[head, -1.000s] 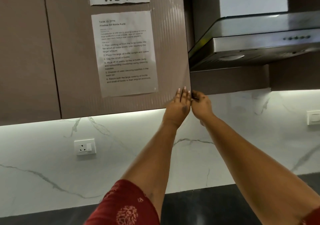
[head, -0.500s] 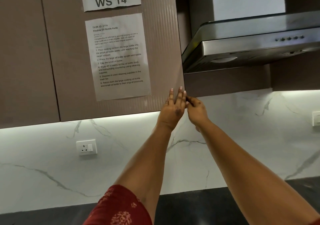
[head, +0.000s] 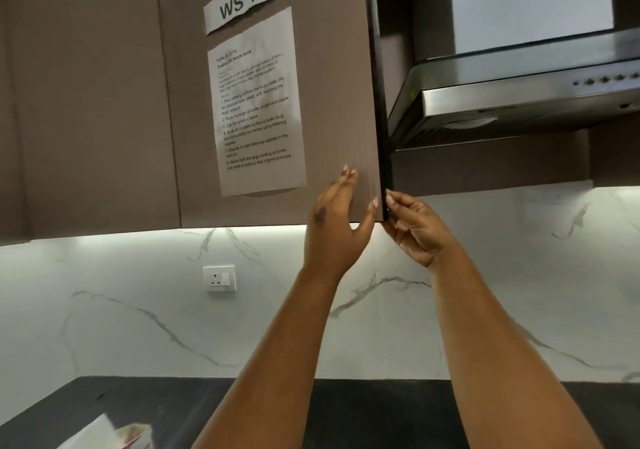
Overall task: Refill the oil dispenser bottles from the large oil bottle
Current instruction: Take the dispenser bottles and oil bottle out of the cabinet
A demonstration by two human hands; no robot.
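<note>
Head view: both arms reach up toward the upper cabinet door [head: 329, 102], whose black side edge shows at its right. The left hand [head: 334, 227] lies on the door's lower right corner, at about 1 o'clock from frame centre, fingers [head: 348, 176] straight and released against the ribbed face, thumb spread toward the edge. The right hand [head: 417, 227], just at 3 o'clock of the left, has its fingers curled, the tips pinching the door's black edge near the bottom corner.

On the door, at 11 o'clock from the hands, hang a "WS 14" label [head: 246, 1] and a printed instruction sheet [head: 258, 109]. A steel range hood [head: 519, 102] sits at 2 o'clock. A wall socket [head: 220, 278] is set in the marble backsplash [head: 104, 310] at 9 o'clock, above the dark table [head: 363, 414].

The oil bottles are nowhere in view.
</note>
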